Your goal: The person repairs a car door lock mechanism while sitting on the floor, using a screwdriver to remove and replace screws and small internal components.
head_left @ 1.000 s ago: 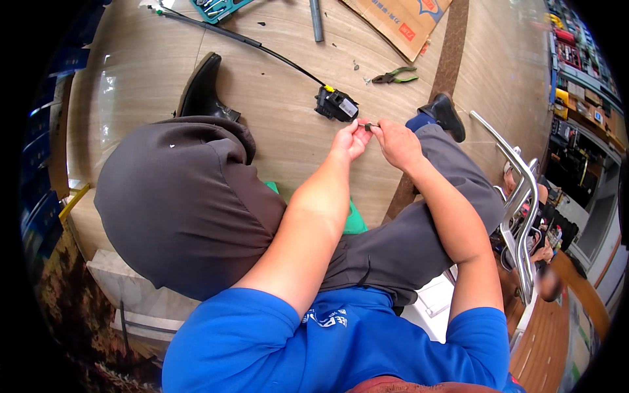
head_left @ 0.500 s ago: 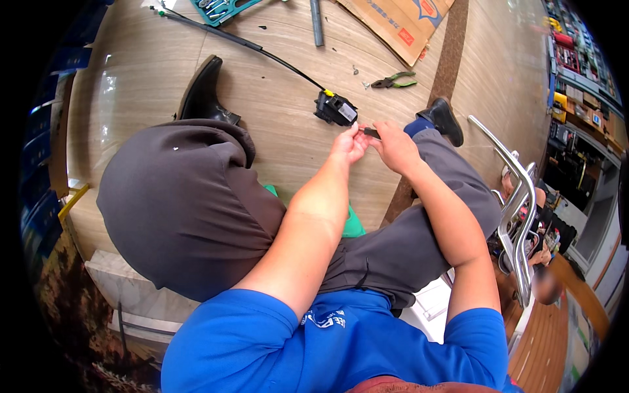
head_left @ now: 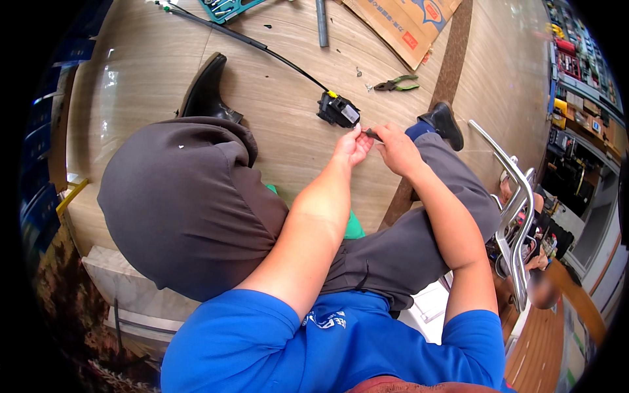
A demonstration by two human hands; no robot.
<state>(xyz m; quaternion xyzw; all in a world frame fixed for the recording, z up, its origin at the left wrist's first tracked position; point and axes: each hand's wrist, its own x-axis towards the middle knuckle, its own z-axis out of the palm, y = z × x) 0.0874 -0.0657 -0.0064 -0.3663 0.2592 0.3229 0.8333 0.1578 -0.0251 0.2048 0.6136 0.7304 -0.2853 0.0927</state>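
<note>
My left hand (head_left: 354,145) is closed in a pinch, its fingertips together just below a black lock-like unit (head_left: 339,110). What it pinches is too small to make out. Beside it, my right hand (head_left: 398,150) grips a slim black-handled tool (head_left: 372,135) whose tip points toward the left fingertips. The black unit lies on the floor, with a pale label on top and a yellow piece at its corner. A long black cable (head_left: 265,50) runs from there to the far left. Just past my right hand lie green-handled pliers (head_left: 397,83).
A metal tube (head_left: 322,23), flattened cardboard (head_left: 401,26) and a teal toolbox (head_left: 226,9) lie at the far side, with small bits scattered about. Bent chrome bars (head_left: 521,216) stand on the right, a person (head_left: 542,262) beyond them. Stocked shelves (head_left: 580,78) line the far right.
The view has shifted slightly. Both hands stay together near the black unit, and the tool in my right hand has turned a little.
</note>
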